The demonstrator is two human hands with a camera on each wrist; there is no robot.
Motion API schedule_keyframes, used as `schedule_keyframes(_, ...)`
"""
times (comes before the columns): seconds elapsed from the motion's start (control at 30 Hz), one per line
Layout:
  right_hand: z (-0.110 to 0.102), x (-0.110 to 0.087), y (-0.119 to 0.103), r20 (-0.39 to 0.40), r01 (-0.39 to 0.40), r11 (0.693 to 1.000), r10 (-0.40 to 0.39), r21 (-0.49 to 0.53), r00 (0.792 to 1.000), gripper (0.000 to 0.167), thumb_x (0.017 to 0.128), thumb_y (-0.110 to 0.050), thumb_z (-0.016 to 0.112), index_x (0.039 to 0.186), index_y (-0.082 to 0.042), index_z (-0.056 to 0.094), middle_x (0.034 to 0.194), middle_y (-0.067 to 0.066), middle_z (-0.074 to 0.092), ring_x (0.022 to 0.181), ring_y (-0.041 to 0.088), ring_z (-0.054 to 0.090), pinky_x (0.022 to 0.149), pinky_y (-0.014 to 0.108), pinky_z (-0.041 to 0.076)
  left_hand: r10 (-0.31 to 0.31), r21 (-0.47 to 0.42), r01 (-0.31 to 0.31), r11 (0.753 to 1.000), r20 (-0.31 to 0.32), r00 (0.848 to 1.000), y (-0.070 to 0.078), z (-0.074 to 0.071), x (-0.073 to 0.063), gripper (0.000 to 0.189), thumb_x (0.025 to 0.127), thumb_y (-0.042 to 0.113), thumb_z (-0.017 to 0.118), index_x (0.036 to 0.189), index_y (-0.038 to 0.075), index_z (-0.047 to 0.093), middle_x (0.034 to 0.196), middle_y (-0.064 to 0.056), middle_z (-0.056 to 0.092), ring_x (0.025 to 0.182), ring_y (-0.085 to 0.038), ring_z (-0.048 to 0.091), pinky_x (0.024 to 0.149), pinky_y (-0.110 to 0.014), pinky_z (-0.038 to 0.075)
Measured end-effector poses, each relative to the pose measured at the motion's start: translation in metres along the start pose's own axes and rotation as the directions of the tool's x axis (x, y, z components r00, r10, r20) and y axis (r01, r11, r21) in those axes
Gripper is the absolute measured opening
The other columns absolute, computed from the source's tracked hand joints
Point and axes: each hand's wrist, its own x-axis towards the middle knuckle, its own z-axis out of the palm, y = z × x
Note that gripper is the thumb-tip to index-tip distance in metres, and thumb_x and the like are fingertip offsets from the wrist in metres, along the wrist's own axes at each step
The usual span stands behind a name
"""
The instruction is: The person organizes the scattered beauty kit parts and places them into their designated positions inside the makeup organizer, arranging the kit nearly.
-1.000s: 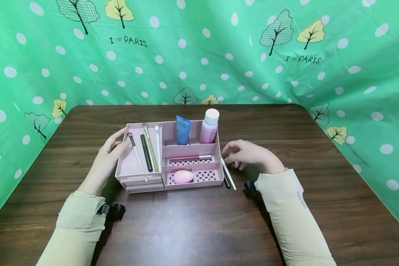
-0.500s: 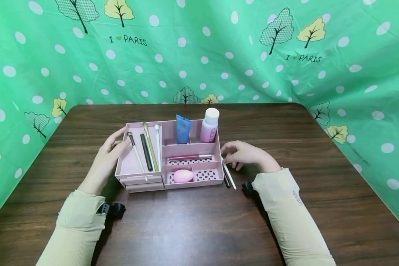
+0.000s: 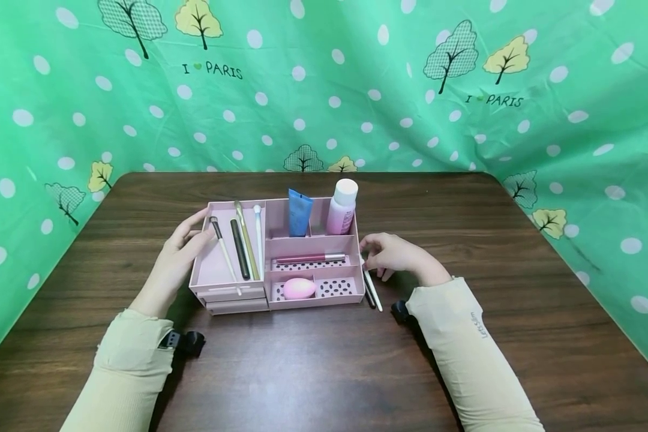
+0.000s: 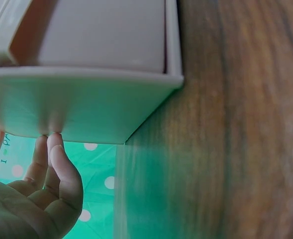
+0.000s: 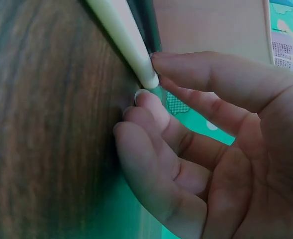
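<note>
A pink makeup organizer (image 3: 281,240) stands on the table with several brushes and sticks in its left tray. My left hand (image 3: 175,258) holds the tray's left rim near the back corner. From the left wrist, fingers (image 4: 66,169) meet the top edge of the side wall. To the right of the organizer, two slim sticks lie on the table, a white stick (image 3: 372,290) and a black stick (image 3: 369,297). My right hand (image 3: 391,255) pinches the far end of the white stick; close up, fingertips (image 5: 158,62) touch its rounded end. What kind of stick it is cannot be told.
In the organizer's compartments are a blue tube (image 3: 299,215), a pink bottle with a white cap (image 3: 342,210), a dark red lip gloss tube (image 3: 308,258) and a pink makeup sponge (image 3: 299,288). A green printed curtain (image 3: 324,90) hangs behind the dark wooden table (image 3: 313,366).
My right hand has shifted slightly left, closer to the organizer. The near end of the white stick has swung a little toward the black one. My left hand stays put.
</note>
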Motion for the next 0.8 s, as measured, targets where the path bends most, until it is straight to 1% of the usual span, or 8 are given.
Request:
schedule_keyframes(0.17, 0.002, 0.000, 0.001, -0.019, -0.021, 1.000, 0.020, -0.021, 1.000, 0.041, 0.086, -0.006, 0.064, 0.125, 0.003, 0.052, 0.085, 0.012, 0.058, 0.063, 0.021, 0.062, 0.059, 0.036, 0.058, -0.004, 0.005, 0.004, 1.000, 0.009, 1.000, 0.000, 0.001, 0.001, 0.057, 0.101, 0.043, 0.052, 0.154, 0.032, 0.035, 0.114, 0.003, 0.056, 0.103, -0.001, 0.052, 0.092, -0.025, 0.039)
schedule_keyframes(0.43, 0.006, 0.004, 0.000, -0.048, -0.034, 0.998, 0.032, -0.049, 0.998, 0.037, 0.086, -0.007, 0.065, 0.120, 0.002, 0.055, 0.082, 0.011, 0.056, 0.062, 0.020, 0.060, 0.057, 0.035, 0.058, 0.002, 0.010, -0.001, 1.000, -0.010, 1.000, -0.001, 0.000, -0.001, 0.056, 0.101, 0.041, 0.053, 0.154, 0.030, 0.037, 0.108, 0.009, 0.057, 0.100, 0.000, 0.053, 0.088, -0.021, 0.041)
schedule_keyframes(0.6, 0.007, 0.005, 0.001, -0.065, -0.042, 0.998, 0.038, -0.050, 0.997, 0.036, 0.086, -0.006, 0.065, 0.120, 0.001, 0.054, 0.082, 0.011, 0.056, 0.062, 0.019, 0.059, 0.057, 0.035, 0.058, -0.003, 0.019, 0.003, 1.000, -0.007, 1.000, 0.000, 0.000, -0.002, 0.057, 0.101, 0.043, 0.052, 0.154, 0.031, 0.036, 0.110, 0.005, 0.057, 0.101, 0.000, 0.053, 0.090, -0.023, 0.040)
schedule_keyframes(0.8, 0.011, 0.004, -0.004, -0.102, -0.067, 0.994, 0.058, -0.089, 0.993, 0.033, 0.087, -0.006, 0.063, 0.118, 0.002, 0.056, 0.078, 0.012, 0.058, 0.056, 0.019, 0.061, 0.055, 0.034, 0.057, -0.003, 0.002, 0.003, 1.000, -0.014, 1.000, -0.002, 0.001, -0.002, 0.057, 0.101, 0.042, 0.053, 0.154, 0.030, 0.037, 0.105, 0.009, 0.058, 0.098, -0.001, 0.053, 0.087, -0.021, 0.041)
